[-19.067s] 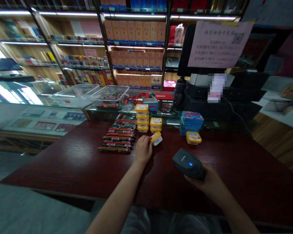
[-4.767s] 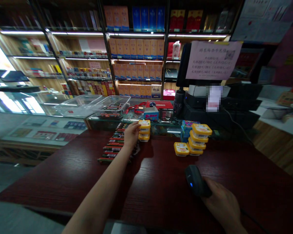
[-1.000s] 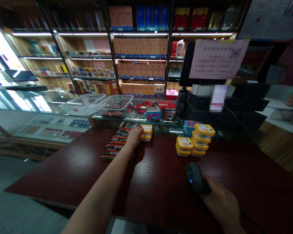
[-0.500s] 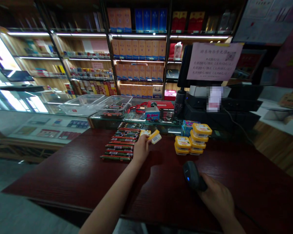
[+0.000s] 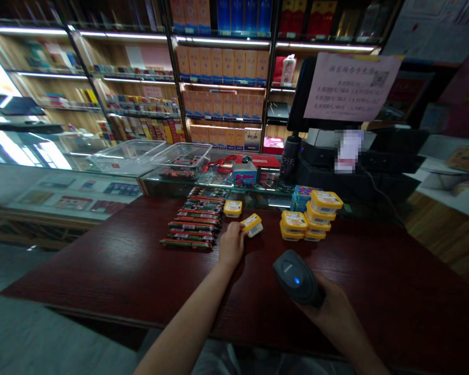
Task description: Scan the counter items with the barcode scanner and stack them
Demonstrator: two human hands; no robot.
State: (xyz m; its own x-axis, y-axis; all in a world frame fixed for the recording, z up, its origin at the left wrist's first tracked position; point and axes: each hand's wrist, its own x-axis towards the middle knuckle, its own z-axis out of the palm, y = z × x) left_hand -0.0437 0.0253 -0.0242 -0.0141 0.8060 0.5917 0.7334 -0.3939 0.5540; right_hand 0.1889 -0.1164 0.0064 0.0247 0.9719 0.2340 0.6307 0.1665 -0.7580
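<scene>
My left hand (image 5: 232, 244) pinches a small plastic tub with a yellow lid (image 5: 252, 224) by its left edge, tilted so that a barcode label on its side shows. Just behind it, another yellow-lidded tub (image 5: 233, 208) stands on the dark wooden table (image 5: 140, 281). My right hand (image 5: 332, 307) is wrapped round a black barcode scanner (image 5: 297, 278) with a lit blue light, its head pointing up and left. Stacked yellow-lidded tubs (image 5: 323, 202) stand at the right. Left of my left hand lies a row of slim dark-and-red packets (image 5: 191, 227).
Clear plastic bins (image 5: 183, 161), one holding packets, stand on the glass counter (image 5: 214, 184) behind the table. A small blue-and-pink box (image 5: 245, 174) is beside them. A monitor with a paper sign (image 5: 352, 86) stands at the back right. Shelves of boxes (image 5: 222, 65) line the wall.
My left hand has moved slightly right with the tub, uncovering the other tub behind. The scanner has swung left, its head nearer the held tub. The view has tipped down a little.
</scene>
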